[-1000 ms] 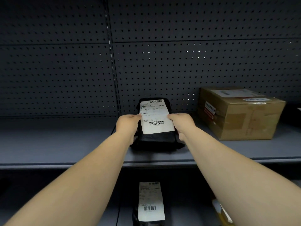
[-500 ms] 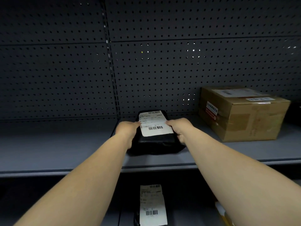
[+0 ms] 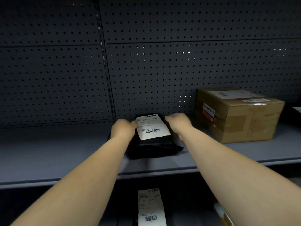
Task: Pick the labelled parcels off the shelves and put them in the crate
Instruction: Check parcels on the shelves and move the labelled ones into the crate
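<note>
Head view shows a black parcel [image 3: 153,144], a soft plastic mailer bag, dark and slightly glossy, with a wrinkled loose flap along its near end. A white shipping label [image 3: 152,127] covers most of its top face, carrying one barcode at the far end and a larger one near the near end; the print between them is too small to read. The parcel lies flat on the grey shelf [image 3: 65,149], about midway along its width, set back from the front edge and reaching almost to the perforated back panel [image 3: 162,70]. Its long axis runs front to back, tipped a little so the far end leans left. The left hand [image 3: 123,130] is pressed against the parcel's left long side and the right hand [image 3: 178,123] against its right long side, so the two hands clamp the parcel between them; both are blurred. A brown cardboard box [image 3: 239,115] with labels on its top and side stands on the same shelf to the right, apart from the parcel. On the lower shelf, below the front edge, lies a second labelled parcel [image 3: 150,207].
</note>
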`<state>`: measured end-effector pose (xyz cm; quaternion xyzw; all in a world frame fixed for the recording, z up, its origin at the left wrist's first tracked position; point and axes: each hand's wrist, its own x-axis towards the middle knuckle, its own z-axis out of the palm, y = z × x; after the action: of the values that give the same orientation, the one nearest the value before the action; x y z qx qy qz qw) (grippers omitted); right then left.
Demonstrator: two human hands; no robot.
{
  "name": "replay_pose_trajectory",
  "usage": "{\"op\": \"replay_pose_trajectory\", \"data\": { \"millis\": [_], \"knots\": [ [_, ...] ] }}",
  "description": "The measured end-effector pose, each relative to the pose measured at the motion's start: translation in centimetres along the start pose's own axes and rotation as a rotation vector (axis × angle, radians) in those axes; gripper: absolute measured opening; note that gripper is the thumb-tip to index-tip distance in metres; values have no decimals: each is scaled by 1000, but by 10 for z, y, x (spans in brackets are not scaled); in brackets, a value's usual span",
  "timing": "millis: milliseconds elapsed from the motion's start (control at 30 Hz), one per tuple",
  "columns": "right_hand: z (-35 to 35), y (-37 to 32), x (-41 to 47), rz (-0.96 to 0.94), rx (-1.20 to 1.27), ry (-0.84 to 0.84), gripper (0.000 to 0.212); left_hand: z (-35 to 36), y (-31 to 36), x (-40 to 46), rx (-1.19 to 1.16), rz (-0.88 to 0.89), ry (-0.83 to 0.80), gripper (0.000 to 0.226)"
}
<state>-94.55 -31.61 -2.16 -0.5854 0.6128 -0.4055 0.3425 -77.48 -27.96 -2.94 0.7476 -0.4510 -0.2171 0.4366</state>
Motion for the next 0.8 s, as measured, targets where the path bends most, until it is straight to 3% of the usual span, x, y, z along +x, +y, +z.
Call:
{"op": "replay_pose_trajectory", "data": {
  "millis": [233,400,600,800],
  "knots": [
    [-35,-26,-13,-332,-223,276,28,-4,38,-11,371,433,183,39],
    [-71,-25,-19,-398,-350,416,30,13,72,-21,453,609,207,40],
    [-138,-6,-19,-380,-381,553,30,55,113,-43,420,654,129,44],
    [-215,20,-3,-306,-366,573,30,110,155,-62,291,516,17,43]
  ]
}}
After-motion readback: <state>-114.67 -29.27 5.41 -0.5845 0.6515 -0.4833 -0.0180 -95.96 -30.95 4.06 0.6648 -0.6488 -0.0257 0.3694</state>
